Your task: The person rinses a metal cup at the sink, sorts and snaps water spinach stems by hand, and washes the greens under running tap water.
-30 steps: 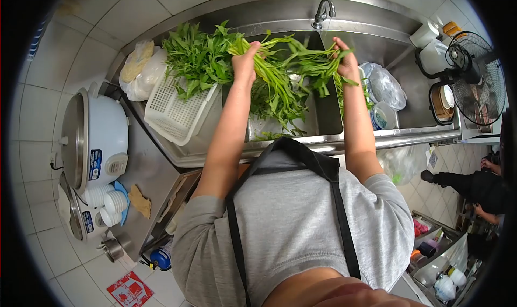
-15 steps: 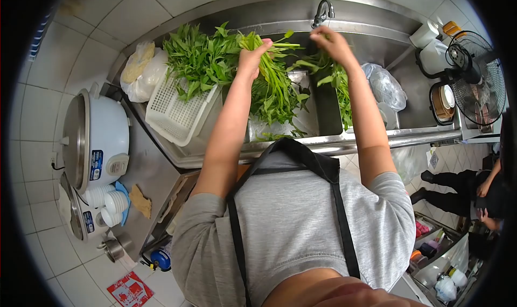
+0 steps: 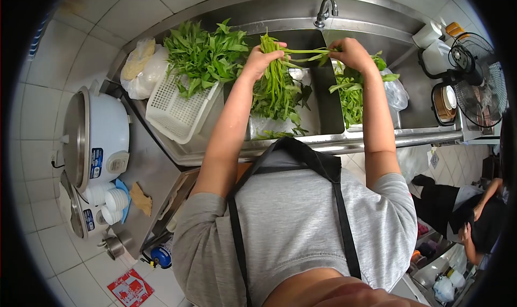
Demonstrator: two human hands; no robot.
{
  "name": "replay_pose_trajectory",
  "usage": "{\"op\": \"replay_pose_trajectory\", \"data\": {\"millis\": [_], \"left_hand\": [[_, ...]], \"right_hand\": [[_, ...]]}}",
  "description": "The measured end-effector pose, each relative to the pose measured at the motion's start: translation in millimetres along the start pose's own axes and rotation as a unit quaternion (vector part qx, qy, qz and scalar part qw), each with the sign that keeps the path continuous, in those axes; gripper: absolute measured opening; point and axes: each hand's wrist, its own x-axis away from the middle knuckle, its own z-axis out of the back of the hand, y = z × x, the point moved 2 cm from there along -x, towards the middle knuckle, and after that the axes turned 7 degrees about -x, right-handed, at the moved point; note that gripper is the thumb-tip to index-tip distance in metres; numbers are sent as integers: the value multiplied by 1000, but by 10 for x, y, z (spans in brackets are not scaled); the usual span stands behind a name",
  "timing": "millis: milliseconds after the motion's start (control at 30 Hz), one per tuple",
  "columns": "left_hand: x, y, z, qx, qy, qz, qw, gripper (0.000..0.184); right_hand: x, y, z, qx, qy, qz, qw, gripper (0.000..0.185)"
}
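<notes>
My left hand (image 3: pixel 264 61) is closed around a bunch of long green stems (image 3: pixel 276 78), whose leaves hang into the left sink basin (image 3: pixel 320 108). Over the divider, my right hand (image 3: pixel 350 54) pinches the end of a green stem (image 3: pixel 308 51) that stretches across from the bunch. Below my right hand, more leafy greens (image 3: pixel 351 100) lie in the right basin. Left of my left hand, a leafy pile (image 3: pixel 204 57) rests on a white perforated basket (image 3: pixel 177 110).
The faucet (image 3: pixel 325 13) stands behind the basins. Plastic bags (image 3: pixel 396 92) lie right of them, near a fan (image 3: pixel 474 78). At left are a bagged item (image 3: pixel 142 73) and a large rice cooker (image 3: pixel 97 140). Another person (image 3: pixel 463 210) is at the lower right.
My right hand has swung to the tap side and back over the divider, now pinching a stem. The bunch in my left hand has shifted right and hangs more upright. The other person has moved.
</notes>
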Motion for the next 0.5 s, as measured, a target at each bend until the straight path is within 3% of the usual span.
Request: {"op": "replay_pose_trajectory", "data": {"millis": [133,267,300,433,500], "left_hand": [[-47,-94,6,-9,-16,23,1000,26],[-85,-103,127,17,33,-7,999,23],[-84,-97,160,32,55,-21,998,22],[-113,-102,266,119,102,-37,987,23],[-118,-50,268,140,106,-36,984,24]], "right_hand": [[196,315,262,24,15,-35,999,27],[422,777,492,51,77,-123,988,28],[458,881,521,26,51,-177,983,32],[498,1402,231,128,84,-183,971,48],[458,1239,78,89,78,-174,978,38]]}}
